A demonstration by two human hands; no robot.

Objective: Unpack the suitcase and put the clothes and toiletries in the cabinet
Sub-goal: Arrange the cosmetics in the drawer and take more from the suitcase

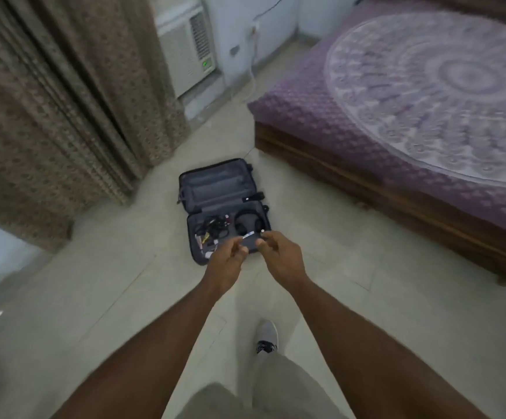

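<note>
Open suitcase [220, 189] beyond the fingers [239, 247] holds only cables [212, 228] and headphones [247, 223]; both hands' curled fingers appear empty, though blurred; no clothes visible.

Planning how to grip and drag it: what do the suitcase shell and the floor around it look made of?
The suitcase looks soft-sided: dark grey woven fabric, matte, with a lining that sags and creases; blur hides any hard frame. The floor looks like pale polished stone or ceramic tile, with thin joint lines and a bright glare spot, so it is probably smooth and slippery.
</note>
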